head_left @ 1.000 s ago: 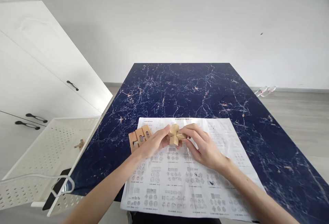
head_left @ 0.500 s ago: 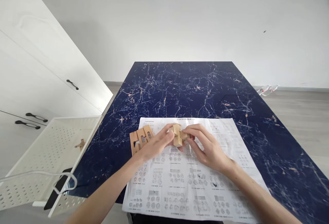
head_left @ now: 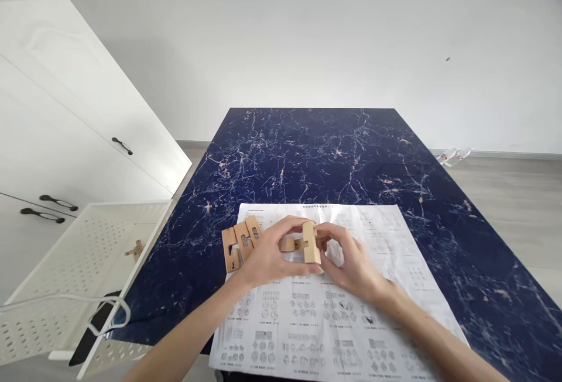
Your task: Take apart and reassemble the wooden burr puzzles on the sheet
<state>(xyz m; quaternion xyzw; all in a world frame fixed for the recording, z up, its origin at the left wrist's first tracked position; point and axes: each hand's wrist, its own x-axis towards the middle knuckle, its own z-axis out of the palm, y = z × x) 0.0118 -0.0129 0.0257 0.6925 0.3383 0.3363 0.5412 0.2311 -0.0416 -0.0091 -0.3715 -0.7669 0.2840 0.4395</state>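
Between my two hands is a wooden burr puzzle point(head_left: 311, 243), made of pale notched sticks that cross each other. My left hand point(head_left: 273, 253) grips its upright notched stick, thumb at the near end and fingers at the far end. On the other side, my right hand point(head_left: 346, 253) pinches the puzzle's right part, with its fingertips partly hidden behind the wood. Both hands are over a printed instruction sheet point(head_left: 272, 329) with rows of small diagrams. Left of my left hand lie flat wooden pieces with cut-out slots point(head_left: 240, 238), overlapping the sheet's edge.
The sheet lies on a dark blue marble-patterned table point(head_left: 307, 159). At the left, a white perforated basket point(head_left: 100, 241) holds a small wooden cross point(head_left: 135, 250), and a white cable point(head_left: 65, 297) crosses it. A white cabinet point(head_left: 88, 107) stands beyond. Clear plastic items point(head_left: 454, 156) lie by the wall.
The puzzle has been turned, so a long notched stick now stands across the front. My left hand has opened wider around it, and my right hand has shifted its hold slightly.
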